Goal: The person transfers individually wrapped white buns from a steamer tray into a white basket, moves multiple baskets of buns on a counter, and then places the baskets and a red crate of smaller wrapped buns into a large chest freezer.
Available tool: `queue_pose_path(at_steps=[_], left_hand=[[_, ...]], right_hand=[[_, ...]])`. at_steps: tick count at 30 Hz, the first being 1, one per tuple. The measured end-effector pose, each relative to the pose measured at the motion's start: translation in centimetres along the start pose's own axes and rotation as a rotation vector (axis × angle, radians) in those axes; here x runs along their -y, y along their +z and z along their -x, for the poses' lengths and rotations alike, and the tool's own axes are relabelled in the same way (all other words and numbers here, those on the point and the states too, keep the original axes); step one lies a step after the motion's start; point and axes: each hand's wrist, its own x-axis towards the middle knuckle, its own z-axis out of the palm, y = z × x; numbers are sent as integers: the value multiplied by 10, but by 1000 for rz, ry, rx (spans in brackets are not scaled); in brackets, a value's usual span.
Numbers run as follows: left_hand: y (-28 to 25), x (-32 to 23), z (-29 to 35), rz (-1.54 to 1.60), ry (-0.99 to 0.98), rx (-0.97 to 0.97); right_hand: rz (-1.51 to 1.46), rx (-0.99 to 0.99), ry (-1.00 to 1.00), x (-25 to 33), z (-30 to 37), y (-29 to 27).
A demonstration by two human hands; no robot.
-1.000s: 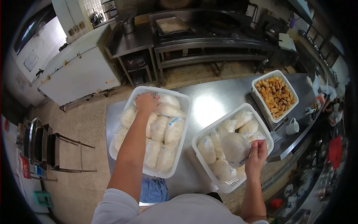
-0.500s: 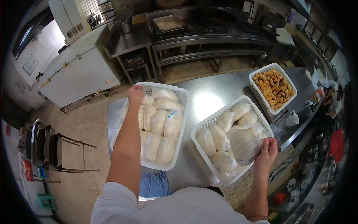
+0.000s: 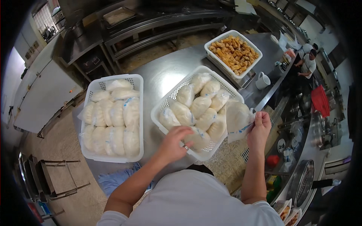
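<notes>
My right hand point(image 3: 260, 126) is closed on the top of a translucent plastic bag point(image 3: 238, 118) with blue print, which hangs flat beside the right edge of the middle white basket point(image 3: 155, 117). That basket holds several plump bags of white food point(image 3: 200, 107); I cannot tell exactly what is inside them. At its near edge my left hand point(image 3: 177, 142), a ring on one finger, reaches in with fingers apart over a filled bag point(image 3: 198, 138). Whether the fingertips touch it is unclear. Another white basket point(image 3: 140, 113) on the left holds tightly packed bags of the same kind.
A basket of golden fried pieces point(image 3: 234, 54) stands at the far right of the steel table point(image 3: 160, 71), near a white mug point(image 3: 263, 80). A blue cloth point(image 3: 118, 179) lies at the near left edge. Another person point(image 3: 307, 66) is in the background right.
My left hand has left the left basket and moved right to the near edge of the middle one. The bag in my right hand has moved outward, over that basket's right edge. The view has turned right.
</notes>
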Motion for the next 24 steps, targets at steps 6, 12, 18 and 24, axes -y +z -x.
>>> queue_pose_path(at_steps=[6,12,18,24], left_hand=[[41,12,-28,-119,-38,248],[52,40,-53,-327,45,572],[49,51,-61,-177,-63,491],[6,-1,-42,273,-211,321]], right_hand=[[-68,252,55,-2,12,-7],[-89,378,52,8,-4,26],[-165,354,208,26,-8,36],[-378,302,659,-13,18,17]])
